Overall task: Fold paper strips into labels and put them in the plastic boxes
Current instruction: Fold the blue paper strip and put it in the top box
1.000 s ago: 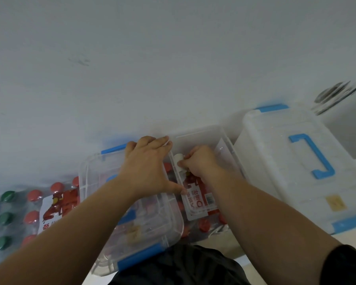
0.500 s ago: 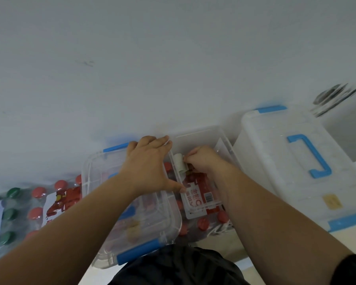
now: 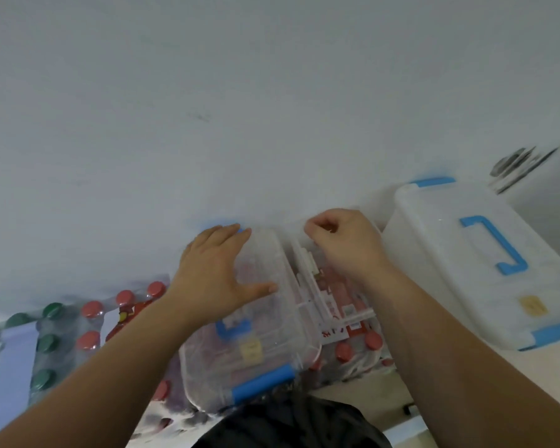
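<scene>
left hand (image 3: 219,273) flat, grip spread on clear ribbed lid (image 3: 265,321) | right hand (image 3: 343,244) right of lid, grip curled, contents indiscernible | white paper label (image 3: 308,261) inside open box (image 3: 333,305), right of lid

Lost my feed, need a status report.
Left hand flat on clear box lid. Right hand pinched over open box; label not discernible. Nothing blocking.

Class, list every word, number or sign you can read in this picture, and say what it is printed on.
None can be read for certain.
Red-and-white packet in the open box: print and barcode, blurred.
Yellow sticker on the clear lid: too small.
Yellow sticker on the big box: blurred.
Red bottle-pack label: blurred.
</scene>
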`<action>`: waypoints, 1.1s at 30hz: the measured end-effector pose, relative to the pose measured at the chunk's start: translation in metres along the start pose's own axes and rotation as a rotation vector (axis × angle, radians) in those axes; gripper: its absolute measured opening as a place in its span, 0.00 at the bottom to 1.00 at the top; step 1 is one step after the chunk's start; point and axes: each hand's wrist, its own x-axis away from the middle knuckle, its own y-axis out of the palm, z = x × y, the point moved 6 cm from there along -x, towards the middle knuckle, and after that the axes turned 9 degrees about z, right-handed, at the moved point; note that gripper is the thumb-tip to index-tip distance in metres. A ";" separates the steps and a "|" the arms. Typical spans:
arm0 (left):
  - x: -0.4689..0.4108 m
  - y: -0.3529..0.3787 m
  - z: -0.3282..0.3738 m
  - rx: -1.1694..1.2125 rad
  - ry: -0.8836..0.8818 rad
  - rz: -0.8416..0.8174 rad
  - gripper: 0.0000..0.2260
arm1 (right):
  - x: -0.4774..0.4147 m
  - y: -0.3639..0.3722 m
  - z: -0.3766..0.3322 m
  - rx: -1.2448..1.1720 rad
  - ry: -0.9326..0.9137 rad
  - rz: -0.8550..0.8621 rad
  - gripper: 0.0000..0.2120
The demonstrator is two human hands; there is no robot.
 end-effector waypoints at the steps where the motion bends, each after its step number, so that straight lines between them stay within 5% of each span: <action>1: 0.005 -0.005 -0.011 0.004 -0.009 0.020 0.52 | 0.013 0.004 -0.010 0.022 -0.048 -0.005 0.06; 7: 0.044 -0.027 -0.054 0.047 -0.041 0.114 0.49 | 0.069 0.048 -0.018 0.339 -0.152 -0.084 0.21; 15: 0.082 -0.012 -0.079 0.255 -0.020 -0.114 0.56 | 0.098 0.071 -0.020 0.614 -0.122 -0.049 0.34; 23: 0.087 -0.007 -0.098 0.275 0.149 -0.203 0.58 | 0.110 0.080 -0.025 0.524 -0.048 -0.003 0.33; 33: 0.079 -0.007 -0.093 0.320 0.171 -0.090 0.56 | 0.112 0.076 -0.031 0.392 0.020 0.028 0.36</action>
